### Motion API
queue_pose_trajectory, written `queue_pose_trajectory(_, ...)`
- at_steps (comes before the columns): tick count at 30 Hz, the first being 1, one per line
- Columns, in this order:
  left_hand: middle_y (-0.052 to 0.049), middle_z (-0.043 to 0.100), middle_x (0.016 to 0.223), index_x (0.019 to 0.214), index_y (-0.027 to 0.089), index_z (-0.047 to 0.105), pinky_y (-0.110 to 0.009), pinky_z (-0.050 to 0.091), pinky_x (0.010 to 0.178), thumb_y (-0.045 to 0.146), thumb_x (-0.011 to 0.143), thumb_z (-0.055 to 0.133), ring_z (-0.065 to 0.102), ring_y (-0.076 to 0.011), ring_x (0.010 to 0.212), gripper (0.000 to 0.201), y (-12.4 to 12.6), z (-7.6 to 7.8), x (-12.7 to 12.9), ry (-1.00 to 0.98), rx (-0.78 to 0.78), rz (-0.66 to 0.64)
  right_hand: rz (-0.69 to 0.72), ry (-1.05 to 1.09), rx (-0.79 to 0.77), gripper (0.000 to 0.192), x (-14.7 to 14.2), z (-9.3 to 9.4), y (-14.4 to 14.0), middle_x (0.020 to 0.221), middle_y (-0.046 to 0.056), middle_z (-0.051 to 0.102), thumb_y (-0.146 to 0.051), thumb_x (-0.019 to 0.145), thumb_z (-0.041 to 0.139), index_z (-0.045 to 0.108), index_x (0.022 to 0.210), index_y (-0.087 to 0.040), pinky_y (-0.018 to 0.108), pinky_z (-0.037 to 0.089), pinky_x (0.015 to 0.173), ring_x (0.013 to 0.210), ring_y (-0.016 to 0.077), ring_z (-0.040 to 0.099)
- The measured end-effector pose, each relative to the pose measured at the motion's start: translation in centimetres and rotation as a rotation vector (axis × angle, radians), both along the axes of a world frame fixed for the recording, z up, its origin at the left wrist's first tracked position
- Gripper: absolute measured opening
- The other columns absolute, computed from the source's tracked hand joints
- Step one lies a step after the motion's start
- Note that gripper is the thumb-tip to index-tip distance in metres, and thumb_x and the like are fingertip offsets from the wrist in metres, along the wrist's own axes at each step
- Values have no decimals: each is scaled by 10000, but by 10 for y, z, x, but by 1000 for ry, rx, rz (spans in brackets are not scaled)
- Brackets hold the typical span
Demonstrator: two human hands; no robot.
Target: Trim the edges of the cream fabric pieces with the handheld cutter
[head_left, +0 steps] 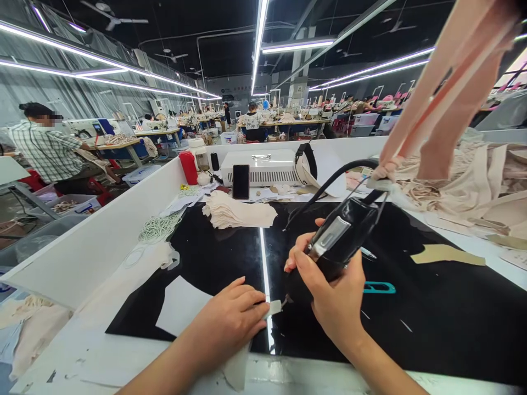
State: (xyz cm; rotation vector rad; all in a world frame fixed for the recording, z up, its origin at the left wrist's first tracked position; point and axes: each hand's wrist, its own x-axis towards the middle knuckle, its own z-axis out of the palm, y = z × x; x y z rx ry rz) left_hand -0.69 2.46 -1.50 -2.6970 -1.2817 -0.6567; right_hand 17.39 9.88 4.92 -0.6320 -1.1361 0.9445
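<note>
My right hand (329,285) grips a black corded hand tool (341,233) with a metal clip, its tip pointed down at the black glossy table top (432,307). The tool's tip touches a small pale fabric piece (272,308). My left hand (230,321) lies flat with its fingers pressing that piece down on the table. The tool's black cable (329,181) loops up and away to the right.
A stack of cream fabric pieces (234,214), a phone (241,181), a white machine (263,164) and a red bottle (188,167) stand at the back. Beige cloth (465,186) heaps at right; teal scissors (379,287) lie nearby. A person in a checked shirt (45,151) sits at left.
</note>
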Motion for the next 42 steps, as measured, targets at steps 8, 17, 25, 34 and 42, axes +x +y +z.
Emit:
queue_pose_trajectory(8,-43,744,1144,1206,182,662,-467,495,1174,235,1128,509,723,-186,1037,180,-12,0,-2,-32,-9,9,33,0,0,434,10,-8,-5,808,-63,690,-177,830,816,586,1177,-298,301,590,574,587,139,664)
queue_pose_trajectory(17,-41,743,1145,1215,181,667,-462,486,1179,243,1113,557,709,-191,1052,163,-13,-7,1,-80,-3,32,47,15,-19,464,17,-11,-3,850,-57,702,-208,851,848,610,1237,-307,292,608,651,637,126,680)
queue_pose_trajectory(25,-44,742,1137,1180,173,671,-468,504,1158,230,1105,563,706,-198,1035,142,-12,-7,4,-90,12,28,45,64,4,463,11,-8,5,836,-67,711,-210,838,866,611,1214,-302,282,614,634,625,120,676)
queue_pose_trajectory(34,-50,739,1175,1222,173,658,-473,479,1184,222,1117,531,705,-206,1077,172,-14,-12,1,-69,26,21,31,64,8,480,11,-10,2,823,-70,717,-169,824,854,602,1214,-289,280,616,620,609,122,680)
queue_pose_trajectory(42,-36,751,1120,1194,181,676,-431,485,1182,231,1129,517,713,-175,1051,179,-14,-6,2,-96,9,30,47,60,-9,462,12,-10,3,850,-61,711,-201,841,865,611,1215,-292,297,601,628,628,124,678)
